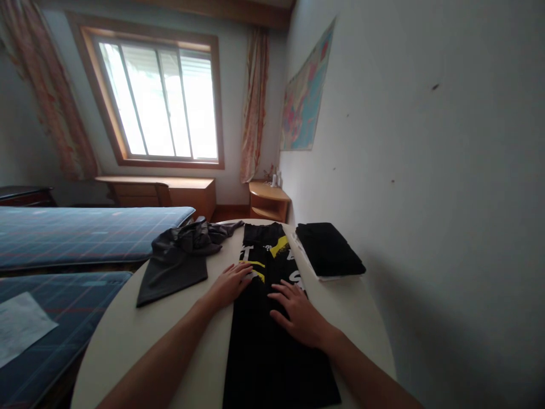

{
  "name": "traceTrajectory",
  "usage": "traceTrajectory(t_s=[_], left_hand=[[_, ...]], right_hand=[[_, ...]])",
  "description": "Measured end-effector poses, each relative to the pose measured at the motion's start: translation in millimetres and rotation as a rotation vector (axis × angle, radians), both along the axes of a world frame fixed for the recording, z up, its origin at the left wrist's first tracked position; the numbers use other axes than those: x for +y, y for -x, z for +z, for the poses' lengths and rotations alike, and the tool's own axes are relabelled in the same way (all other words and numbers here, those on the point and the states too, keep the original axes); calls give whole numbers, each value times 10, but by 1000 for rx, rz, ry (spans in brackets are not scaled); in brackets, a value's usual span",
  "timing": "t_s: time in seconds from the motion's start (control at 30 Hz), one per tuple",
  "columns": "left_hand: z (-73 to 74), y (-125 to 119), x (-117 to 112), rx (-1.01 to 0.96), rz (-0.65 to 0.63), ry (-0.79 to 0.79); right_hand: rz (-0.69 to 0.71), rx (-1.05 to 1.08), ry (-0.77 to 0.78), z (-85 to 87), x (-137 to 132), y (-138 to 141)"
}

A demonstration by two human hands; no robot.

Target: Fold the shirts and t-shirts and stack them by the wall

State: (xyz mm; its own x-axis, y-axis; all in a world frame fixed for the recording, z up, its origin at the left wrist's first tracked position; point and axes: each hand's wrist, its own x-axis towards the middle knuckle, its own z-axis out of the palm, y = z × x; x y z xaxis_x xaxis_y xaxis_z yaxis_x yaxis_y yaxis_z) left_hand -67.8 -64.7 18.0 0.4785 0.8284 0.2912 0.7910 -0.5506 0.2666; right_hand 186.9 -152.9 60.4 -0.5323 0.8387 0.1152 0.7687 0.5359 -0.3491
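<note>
A black garment with yellow and white print [272, 341] lies folded into a long strip down the middle of a round white table [128, 335]. My left hand [232, 284] rests flat on the garment's left edge, fingers stretched out. My right hand [298, 315] lies flat on the garment's middle, fingers spread. Neither hand grips anything.
A crumpled dark grey garment [183, 255] lies on the table's left side. A folded black garment [330, 249] sits at the far right by the wall. Two beds with blue plaid covers [80, 233] stand at left. A desk and window are beyond.
</note>
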Motion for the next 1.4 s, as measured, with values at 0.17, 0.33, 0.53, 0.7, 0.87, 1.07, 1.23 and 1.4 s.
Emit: traceTrajectory(t_s=[0.17, 0.33, 0.53, 0.7, 0.87, 1.07, 1.23, 1.4], left_hand=[[46, 14, -196, 37, -72, 77], [70, -112, -429, 169, 10, 112], [216, -175, -720, 55, -195, 51], [314, -249, -831, 59, -322, 164], [283, -299, -838, 115, -330, 174], [257, -294, -821, 109, -347, 146], [259, -296, -823, 104, -380, 133], [284, -312, -829, 76, -405, 124]], right_hand=[[408, 101, 3, 108, -520, 109], [476, 10, -53, -111, -785, 251], [449, 12, -64, -61, -863, 209], [203, 17, 0, 170, -873, -97], [166, -26, 67, 208, -876, -299], [243, -97, -3, 98, -884, -266], [261, -134, -144, -7, -863, -232], [338, -29, -238, -42, -877, -231]])
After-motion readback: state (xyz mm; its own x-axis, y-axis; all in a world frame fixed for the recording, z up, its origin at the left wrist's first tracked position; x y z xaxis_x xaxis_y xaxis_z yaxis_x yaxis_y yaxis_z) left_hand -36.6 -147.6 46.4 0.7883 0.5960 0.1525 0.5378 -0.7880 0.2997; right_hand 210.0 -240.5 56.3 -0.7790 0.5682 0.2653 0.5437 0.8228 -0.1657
